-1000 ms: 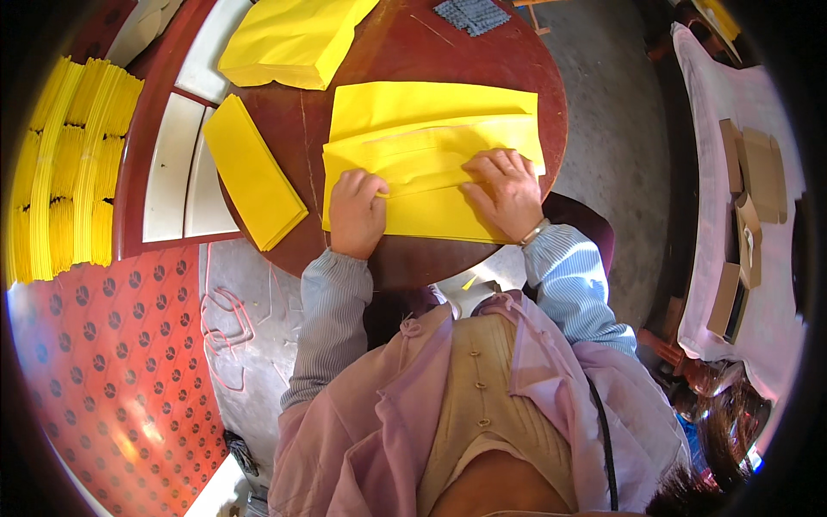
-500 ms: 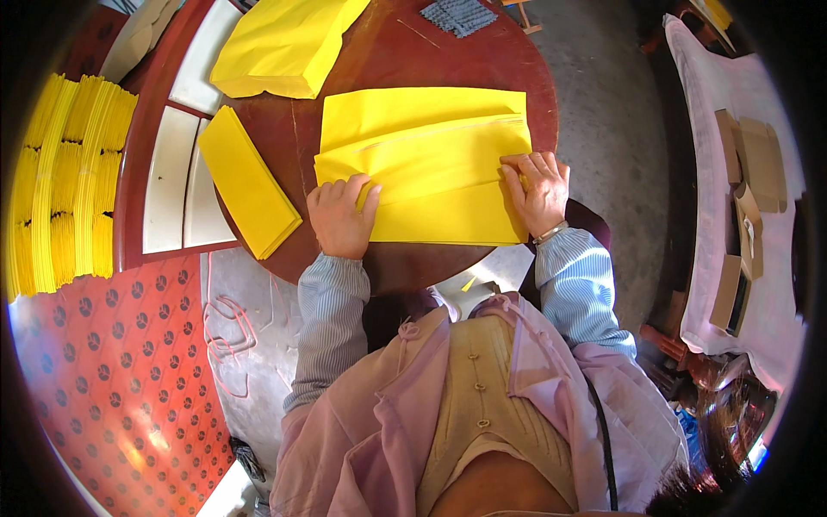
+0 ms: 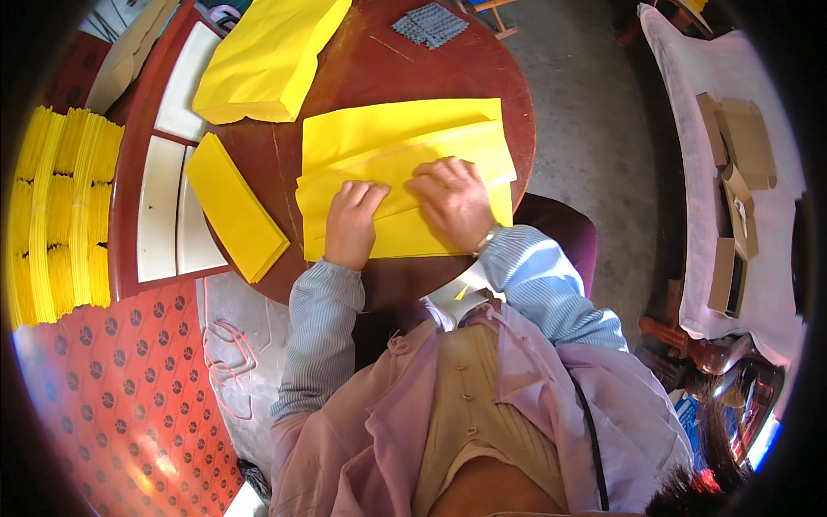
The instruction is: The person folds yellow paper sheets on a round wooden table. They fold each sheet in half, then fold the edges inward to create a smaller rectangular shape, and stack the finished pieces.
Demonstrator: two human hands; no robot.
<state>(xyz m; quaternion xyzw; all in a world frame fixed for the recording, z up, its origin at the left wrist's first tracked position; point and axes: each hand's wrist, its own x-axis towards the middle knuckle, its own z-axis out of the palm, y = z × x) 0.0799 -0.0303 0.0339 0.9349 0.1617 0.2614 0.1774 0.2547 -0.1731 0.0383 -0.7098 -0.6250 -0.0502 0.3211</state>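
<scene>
Several large yellow sheets (image 3: 401, 116), thin and paper-like or cloth-like, lie stacked on a round dark-red table (image 3: 482, 73) before me. The top yellow sheet (image 3: 413, 238) has its far part folded over toward me, with creases running across it. My left hand (image 3: 351, 224) is closed at the left part of that fold, thumb and fingers pinched together on the sheet. Flat on the middle of the fold rests my right hand (image 3: 454, 202), fingers bent and slightly apart, a little blurred. A bracelet circles the right wrist.
Left of the sheets lies a narrow folded yellow stack (image 3: 237, 208); a bulky yellow pile (image 3: 267, 65) sits beyond it. A grey textured piece (image 3: 431, 25) is on the table's far side. Bundled yellow stacks (image 3: 62, 215) stand far left. Open cardboard boxes (image 3: 748, 142) rest at the right.
My right hand has left the sheet's right edge and moved left along the fold to its middle. My left hand has shifted slightly inward on the sheet. The view has turned a little.
</scene>
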